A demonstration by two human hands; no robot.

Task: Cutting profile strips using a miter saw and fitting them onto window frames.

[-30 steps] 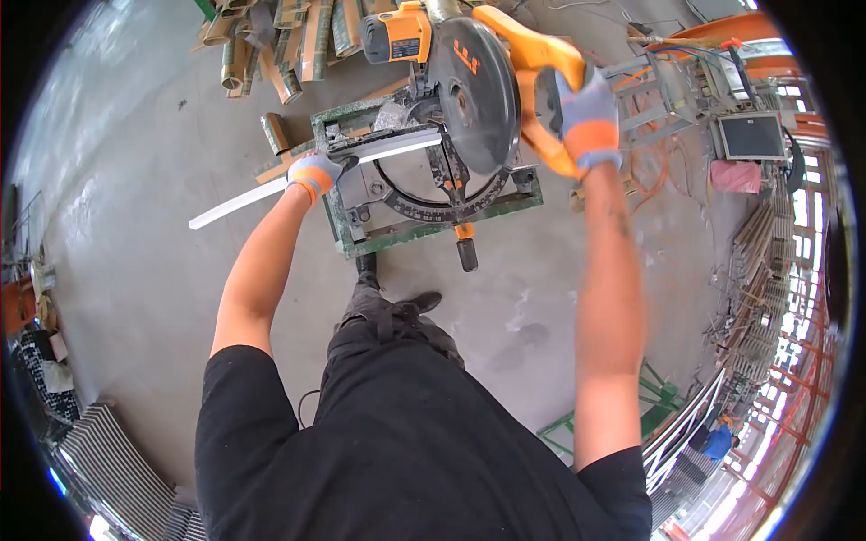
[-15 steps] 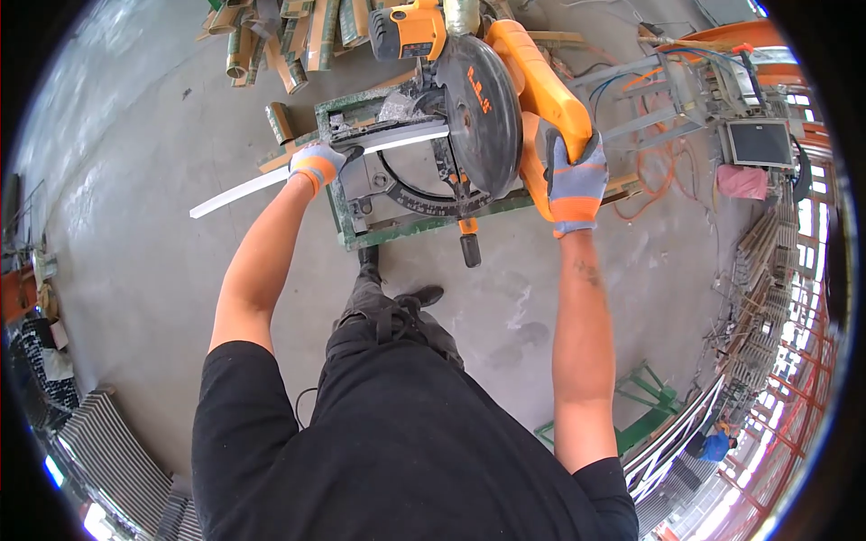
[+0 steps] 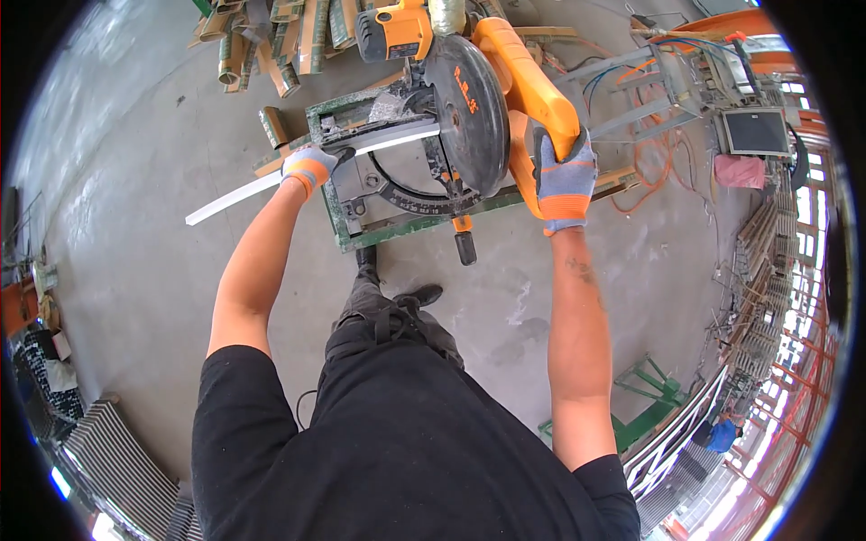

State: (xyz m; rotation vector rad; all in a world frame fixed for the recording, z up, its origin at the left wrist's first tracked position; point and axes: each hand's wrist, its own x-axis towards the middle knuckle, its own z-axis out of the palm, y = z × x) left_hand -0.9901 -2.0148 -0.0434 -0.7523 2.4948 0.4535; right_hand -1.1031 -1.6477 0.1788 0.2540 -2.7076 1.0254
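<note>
A miter saw with an orange motor housing and a dark round blade guard [image 3: 466,117] stands on a green metal frame [image 3: 379,236]. My right hand [image 3: 566,185], in a grey and orange work glove, is wrapped round the saw's orange handle [image 3: 532,77]. A long white strip [image 3: 230,200] lies along the fence, its right end by the guard and its left end sticking out past the frame. Just left of the saw table my left hand [image 3: 309,167], gloved alike, grips this strip, with its thumb side toward the blade. The guard hides the blade's cutting edge.
Cardboard-like tubes and offcuts [image 3: 271,45] lie on the floor beyond the saw. At the right stand a grey metal frame with hoses [image 3: 654,99] and a monitor [image 3: 756,132]. A green stand [image 3: 649,397] is at lower right; a person in blue [image 3: 722,435] is farther off.
The saw and the strip sit slightly farther left in the picture, mostly from a small shift of the view. Both hands keep their holds.
</note>
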